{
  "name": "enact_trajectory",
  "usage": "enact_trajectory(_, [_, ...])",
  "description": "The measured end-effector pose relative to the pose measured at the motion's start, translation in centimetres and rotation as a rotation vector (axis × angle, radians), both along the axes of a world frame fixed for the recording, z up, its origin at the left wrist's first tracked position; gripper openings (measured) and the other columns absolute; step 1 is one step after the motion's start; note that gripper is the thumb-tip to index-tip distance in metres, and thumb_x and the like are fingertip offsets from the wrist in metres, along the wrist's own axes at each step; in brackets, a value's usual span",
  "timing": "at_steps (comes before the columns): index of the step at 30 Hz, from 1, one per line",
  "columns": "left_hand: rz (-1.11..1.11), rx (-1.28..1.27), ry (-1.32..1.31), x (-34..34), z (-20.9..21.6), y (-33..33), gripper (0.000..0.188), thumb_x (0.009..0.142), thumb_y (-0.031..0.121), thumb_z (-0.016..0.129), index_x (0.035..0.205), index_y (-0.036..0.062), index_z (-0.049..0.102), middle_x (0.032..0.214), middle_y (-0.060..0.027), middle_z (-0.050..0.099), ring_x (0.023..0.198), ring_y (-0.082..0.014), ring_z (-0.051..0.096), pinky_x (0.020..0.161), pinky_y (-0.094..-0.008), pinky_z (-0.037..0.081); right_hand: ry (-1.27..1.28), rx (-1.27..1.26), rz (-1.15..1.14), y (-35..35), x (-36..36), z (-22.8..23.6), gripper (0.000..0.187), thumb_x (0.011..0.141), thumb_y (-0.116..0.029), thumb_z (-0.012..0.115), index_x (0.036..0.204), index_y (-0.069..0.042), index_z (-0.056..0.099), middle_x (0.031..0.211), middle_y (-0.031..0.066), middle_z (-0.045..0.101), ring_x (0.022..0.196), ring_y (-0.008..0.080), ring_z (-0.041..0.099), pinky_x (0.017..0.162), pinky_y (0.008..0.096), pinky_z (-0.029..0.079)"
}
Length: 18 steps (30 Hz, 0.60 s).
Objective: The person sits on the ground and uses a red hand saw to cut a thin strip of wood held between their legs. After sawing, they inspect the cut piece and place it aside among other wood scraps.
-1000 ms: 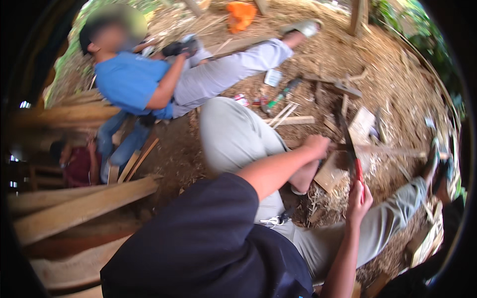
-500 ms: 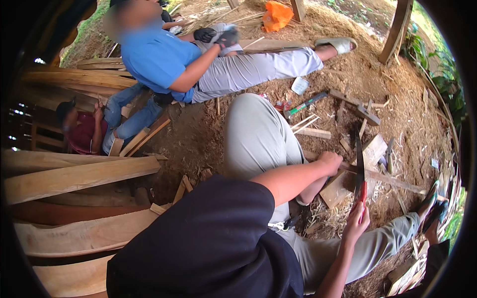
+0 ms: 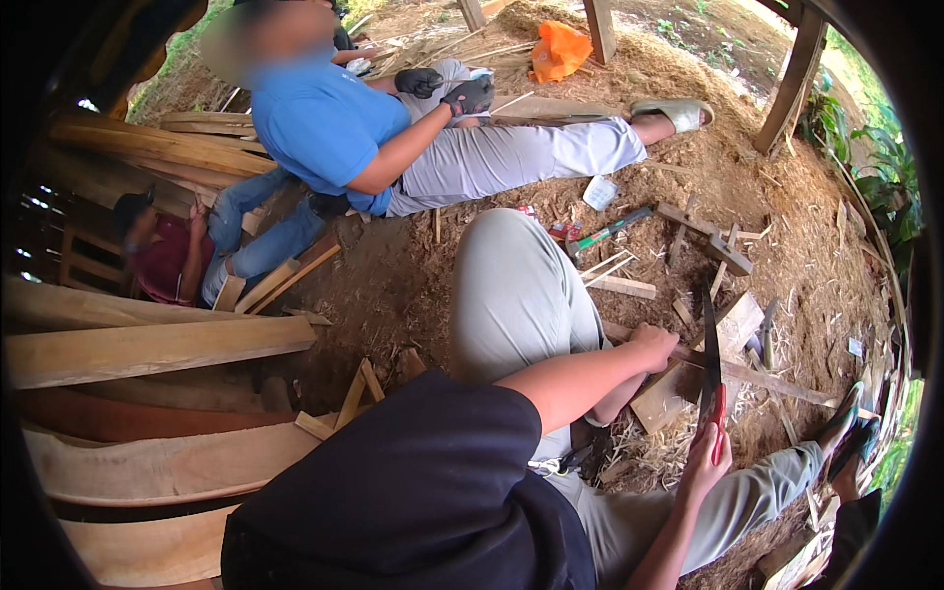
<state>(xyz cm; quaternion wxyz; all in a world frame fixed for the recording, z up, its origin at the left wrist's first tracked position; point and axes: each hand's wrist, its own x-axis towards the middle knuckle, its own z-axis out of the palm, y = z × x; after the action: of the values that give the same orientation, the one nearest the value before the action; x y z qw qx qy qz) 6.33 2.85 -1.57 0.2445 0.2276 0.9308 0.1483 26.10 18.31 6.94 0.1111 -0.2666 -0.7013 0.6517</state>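
My left hand (image 3: 653,348) is closed round a long thin wood strip (image 3: 769,378), which slants away to the right, towards my outstretched foot. In my right hand (image 3: 702,466), the fingers wrap the red handle of a handsaw (image 3: 709,339). Its dark blade lies across the strip, just right of my left hand, tip pointing away from me. Where the teeth meet the strip is too small to make out. Beneath the strip sit a flat wood board (image 3: 741,320) and a wood block (image 3: 661,397), with pale shavings about them.
A green-handled hammer (image 3: 612,230) and a wooden mallet-like piece (image 3: 726,254) lie beyond my bent knee. A co-worker in a blue shirt (image 3: 320,123) sits far left with gloved hands; another person (image 3: 172,258) sits behind. Long planks (image 3: 157,352) fill the left side.
The view has tilted a little, so most things sit lower in the picture. Both my hands keep their holds, and the saw still crosses the strip. The blue-shirted co-worker's gloved hands have shifted slightly.
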Motion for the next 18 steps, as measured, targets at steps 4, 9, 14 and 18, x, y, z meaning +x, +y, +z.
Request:
enact_trajectory(4, [0.062, -0.065, -0.033, 0.0, -0.3, 0.2, 0.035, 0.080, 0.021, 0.072, 0.113, 0.0121, 0.065, 0.106, -0.0133, 0.073, 0.108, -0.0327, 0.069, 0.103, -0.0531, 0.043, -0.010, -0.045, 0.002, -0.3, -0.1, 0.0, 0.027, 0.105, -0.023, 0.059, 0.087, -0.003, 0.063, 0.067, -0.0064, 0.049, 0.057, 0.0020, 0.040, 0.050, 0.0211, 0.029])
enact_trajectory(9, [0.054, -0.059, -0.062, -0.1, 1.7, 0.9, 0.034, 0.077, 0.027, 0.072, 0.109, 0.0154, 0.070, 0.105, -0.0132, 0.074, 0.108, -0.0320, 0.070, 0.106, -0.0556, 0.040, 0.014, -0.021, -0.021, 0.0, -0.4, 0.4, 0.026, 0.104, -0.020, 0.058, 0.086, -0.002, 0.063, 0.066, -0.0061, 0.050, 0.056, 0.0020, 0.041, 0.050, 0.0211, 0.029])
enact_trajectory(14, [0.045, -0.070, -0.076, -0.2, 2.1, 0.4, 0.031, 0.076, 0.026, 0.071, 0.105, 0.0140, 0.073, 0.103, -0.0140, 0.074, 0.102, -0.0332, 0.071, 0.100, -0.0531, 0.048, -0.008, 0.017, -0.021, 0.0, -0.9, 0.6, 0.028, 0.103, -0.019, 0.058, 0.082, -0.001, 0.062, 0.066, -0.0048, 0.050, 0.057, 0.0030, 0.042, 0.051, 0.0227, 0.031])
enact_trajectory(18, [0.052, -0.051, -0.057, -0.2, 1.8, 0.1, 0.028, 0.078, 0.024, 0.071, 0.102, 0.0118, 0.074, 0.102, -0.0154, 0.075, 0.100, -0.0336, 0.073, 0.088, -0.0460, 0.056, -0.014, 0.026, -0.017, -0.3, -1.2, 1.3, 0.027, 0.103, -0.019, 0.058, 0.085, 0.001, 0.065, 0.066, -0.0044, 0.051, 0.058, 0.0037, 0.043, 0.052, 0.0237, 0.031])
